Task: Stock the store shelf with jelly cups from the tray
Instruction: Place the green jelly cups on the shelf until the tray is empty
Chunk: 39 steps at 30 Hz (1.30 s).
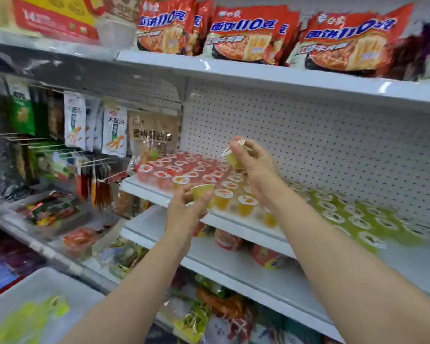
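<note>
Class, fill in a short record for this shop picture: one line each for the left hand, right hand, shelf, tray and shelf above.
left hand: holds a yellow-green jelly cup at the shelf's front edge
right hand: holds a second, tilted jelly cup above the rows
shelf: red cups left, orange cups middle, green cups right
tray: lower left, green cups inside, blurred
shelf above: red noodle packets

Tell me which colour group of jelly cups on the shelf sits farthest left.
The red jelly cups, at the shelf's left end. The orange cups stand in the middle, and the green cups spread off to the right.
</note>
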### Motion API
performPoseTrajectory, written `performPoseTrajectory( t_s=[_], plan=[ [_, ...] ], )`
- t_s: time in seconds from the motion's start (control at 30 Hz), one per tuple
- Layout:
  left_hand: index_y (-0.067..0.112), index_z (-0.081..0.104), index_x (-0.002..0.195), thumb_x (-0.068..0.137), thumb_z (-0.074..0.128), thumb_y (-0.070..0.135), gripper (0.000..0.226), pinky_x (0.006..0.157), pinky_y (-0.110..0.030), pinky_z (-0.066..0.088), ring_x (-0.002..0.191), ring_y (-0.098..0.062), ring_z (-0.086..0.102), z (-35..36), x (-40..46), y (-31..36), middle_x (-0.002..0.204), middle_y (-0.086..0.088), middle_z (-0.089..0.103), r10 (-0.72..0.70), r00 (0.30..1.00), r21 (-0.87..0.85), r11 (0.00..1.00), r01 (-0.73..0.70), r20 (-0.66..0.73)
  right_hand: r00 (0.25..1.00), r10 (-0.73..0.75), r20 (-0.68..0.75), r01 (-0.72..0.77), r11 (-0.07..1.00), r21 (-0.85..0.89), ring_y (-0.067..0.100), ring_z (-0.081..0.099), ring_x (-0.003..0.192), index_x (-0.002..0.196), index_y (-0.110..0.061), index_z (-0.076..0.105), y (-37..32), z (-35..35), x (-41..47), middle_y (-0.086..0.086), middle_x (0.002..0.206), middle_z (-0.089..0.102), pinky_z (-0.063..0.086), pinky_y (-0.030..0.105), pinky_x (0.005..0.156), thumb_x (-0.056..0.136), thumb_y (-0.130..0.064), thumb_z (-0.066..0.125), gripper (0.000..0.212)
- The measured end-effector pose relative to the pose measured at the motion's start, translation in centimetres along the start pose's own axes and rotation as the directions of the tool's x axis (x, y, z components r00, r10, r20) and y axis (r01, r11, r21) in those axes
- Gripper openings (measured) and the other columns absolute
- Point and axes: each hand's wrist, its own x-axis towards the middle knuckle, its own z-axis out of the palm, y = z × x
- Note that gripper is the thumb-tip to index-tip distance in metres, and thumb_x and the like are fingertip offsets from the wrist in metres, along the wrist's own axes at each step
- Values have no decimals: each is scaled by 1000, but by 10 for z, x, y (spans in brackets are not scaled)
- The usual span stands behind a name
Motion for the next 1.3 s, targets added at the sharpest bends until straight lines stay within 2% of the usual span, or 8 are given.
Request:
performPoseTrajectory(
  t_s=[0.1, 0.27, 0.47, 0.67, 0.9, 1.03, 1.2, 1.3],
  plan=[
    [28, 55, 114, 83, 75, 31, 37, 85, -36, 55, 93, -18, 62, 67, -12, -3, 105, -2, 59, 35, 996, 0, 999, -35, 82, 987, -58, -148, 52, 998, -45, 13, 68, 81, 99, -23, 71, -19, -70, -2, -1, 91, 72, 54, 28, 69, 81, -30, 80, 22],
    [30, 58, 109, 81, 77, 33, 34, 84, -39, 55, 87, -15, 58, 164, -41, -20, 94, -2, 54, 45, 975, 12, 999, -48, 217, 950, -116, -291, 65, 981, -181, 20, 71, 96, 96, -24, 68, -37, -185, -16, 0, 98, 72, 58, 44, 90, 71, -41, 87, 36],
    [26, 62, 98, 81, 78, 17, 24, 74, -29, 54, 77, -6, 64, 259, -81, -39, 88, 0, 66, 44, 937, -30, 999, -36, 348, 896, -113, -430, -22, 955, -296, 1, 64, 75, 104, -21, 68, -40, -309, -48, -8, 88, 70, 50, 20, 71, 75, -32, 86, 36],
    [15, 61, 106, 80, 78, 7, 32, 78, -31, 55, 76, -6, 65, 318, -107, -58, 85, 1, 66, 31, 924, 8, 999, -36, 381, 837, -39, -546, -189, 915, -355, 17, 69, 86, 108, -20, 69, -4, -406, -71, 2, 99, 73, 59, 33, 77, 68, -43, 89, 50],
    [17, 62, 111, 80, 79, 8, 36, 57, -6, 45, 75, -6, 61, 348, -113, -71, 92, 6, 60, 33, 942, 112, 991, -75, 335, 852, 92, -515, -294, 898, -326, 16, 66, 89, 101, -20, 61, 48, -439, -75, 3, 103, 66, 61, 35, 74, 71, -29, 90, 43],
    [15, 63, 115, 80, 78, 8, 39, 54, -5, 42, 74, -15, 59, 357, -111, -77, 89, 6, 51, 29, 949, 133, 988, -75, 315, 855, 159, -493, -361, 865, -347, 17, 65, 93, 111, -16, 63, 77, -446, -68, -1, 106, 61, 62, 38, 77, 72, -30, 89, 49],
    [11, 62, 117, 82, 76, 5, 38, 50, -7, 41, 63, -8, 57, 365, -104, -80, 84, 5, 48, 34, 953, 152, 985, -83, 302, 857, 189, -480, -420, 797, -435, 16, 66, 98, 110, -24, 66, 100, -454, -58, -5, 109, 67, 59, 41, 87, 58, -50, 90, 63],
    [12, 62, 114, 81, 77, 5, 36, 50, -10, 44, 54, 0, 57, 371, -99, -82, 84, 5, 48, 22, 950, 147, 986, -71, 310, 859, 186, -477, -433, 761, -482, 16, 65, 101, 112, -22, 65, 100, -457, -58, -4, 111, 68, 55, 35, 91, 66, -46, 89, 58]
  ],
)
